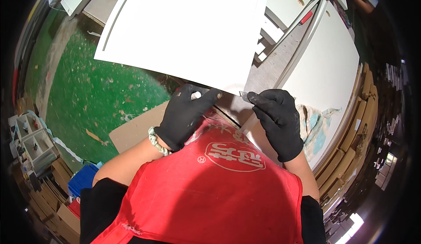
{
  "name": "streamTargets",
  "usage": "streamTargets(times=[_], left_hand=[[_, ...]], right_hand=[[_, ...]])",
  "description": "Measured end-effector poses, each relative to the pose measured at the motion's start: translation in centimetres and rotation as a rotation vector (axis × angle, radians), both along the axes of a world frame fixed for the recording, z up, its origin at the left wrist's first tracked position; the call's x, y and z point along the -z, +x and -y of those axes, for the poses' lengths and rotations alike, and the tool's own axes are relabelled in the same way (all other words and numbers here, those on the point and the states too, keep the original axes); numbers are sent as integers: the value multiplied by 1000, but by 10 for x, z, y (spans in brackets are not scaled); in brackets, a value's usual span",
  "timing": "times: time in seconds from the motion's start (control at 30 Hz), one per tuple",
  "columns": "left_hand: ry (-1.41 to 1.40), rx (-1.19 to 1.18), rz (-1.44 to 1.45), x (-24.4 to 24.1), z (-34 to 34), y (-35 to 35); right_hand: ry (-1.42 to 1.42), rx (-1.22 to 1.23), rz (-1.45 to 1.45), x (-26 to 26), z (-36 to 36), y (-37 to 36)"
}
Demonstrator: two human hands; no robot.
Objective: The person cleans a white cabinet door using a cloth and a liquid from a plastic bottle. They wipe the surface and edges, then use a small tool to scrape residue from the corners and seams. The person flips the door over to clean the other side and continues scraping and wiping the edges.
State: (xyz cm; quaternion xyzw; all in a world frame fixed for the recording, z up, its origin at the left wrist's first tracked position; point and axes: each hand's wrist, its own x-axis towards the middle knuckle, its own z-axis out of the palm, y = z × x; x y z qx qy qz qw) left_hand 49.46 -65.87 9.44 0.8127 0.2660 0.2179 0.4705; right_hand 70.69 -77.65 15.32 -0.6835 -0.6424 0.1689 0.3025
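Observation:
A large white panel (184, 30) with a dark groove along its left side lies before me. My left hand (189, 112), in a black glove, is at the panel's near edge, its thumb and fingers around a small white object (195, 95), partly hidden. In its black glove my right hand (278, 119) pinches a small thin blade-like piece (245, 96) between thumb and finger, at the panel's near right corner. A red apron (210, 191) with printed writing covers my front.
More white panels (329, 56) stand to the right, with a red-handled tool (306, 18) between them and a stained cloth (315, 125) nearer. Cardboard boxes (348, 142) line the right. Plastic drawers (36, 145) and a blue bin (82, 180) are left. A person's arm (360, 2) shows top right.

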Motion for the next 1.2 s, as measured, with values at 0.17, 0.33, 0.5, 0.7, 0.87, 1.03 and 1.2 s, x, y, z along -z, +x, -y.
streamTargets(times=[0.17,0.33,0.5,0.7,0.87,1.03,1.2], left_hand=[[88,37,-131,3,-1,-3],[160,35,-98,5,-2,-3],[183,36,-97,6,-3,-4],[173,39,-95,7,-3,-4],[138,30,-95,6,-1,-4],[75,31,-118,7,0,-3],[149,21,-82,8,1,-3]], right_hand=[[108,-97,117,5,-7,7],[110,-129,191,3,-10,7],[61,-132,188,0,-5,10],[23,-67,49,3,-7,8],[-144,-67,-95,-1,-6,12],[-123,-32,-144,-1,-10,13],[9,-110,-27,5,-14,12]])
